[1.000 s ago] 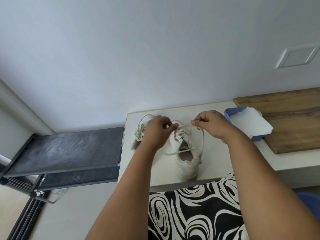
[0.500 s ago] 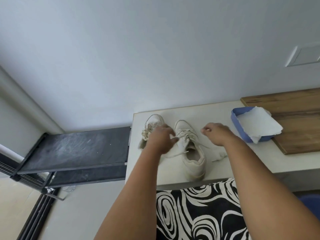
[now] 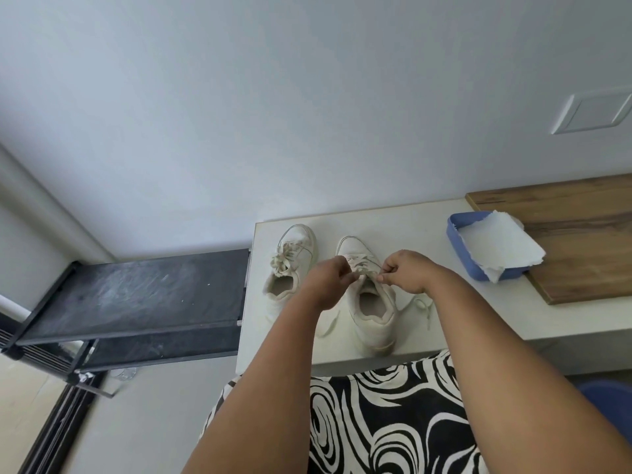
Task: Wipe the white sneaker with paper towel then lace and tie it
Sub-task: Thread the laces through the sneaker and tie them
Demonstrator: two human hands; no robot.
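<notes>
Two white sneakers stand toes-away on a white counter [image 3: 424,234]. The right sneaker [image 3: 372,319] lies between my hands, its laces [image 3: 422,307] trailing loose on the counter at both sides. My left hand [image 3: 326,280] pinches a lace at the left of the tongue. My right hand [image 3: 405,271] pinches the other lace at the right of the tongue. Both hands meet over the upper eyelets and hide them. The left sneaker [image 3: 290,261] stands apart, its laces bunched in a knot. A paper towel [image 3: 496,249] lies in a blue tray [image 3: 455,234] to the right.
A wooden board [image 3: 574,234] lies under the tray's right side at the counter's far right. A dark shelf rack [image 3: 136,295] stands left of the counter, lower down. A wall rises behind. My black-and-white patterned clothing [image 3: 376,422] sits against the counter's front edge.
My right hand has moved in from the right to the sneaker's tongue, letting the pulled lace fall slack on the counter. The left hand stayed near the tongue. The view shifted slightly left.
</notes>
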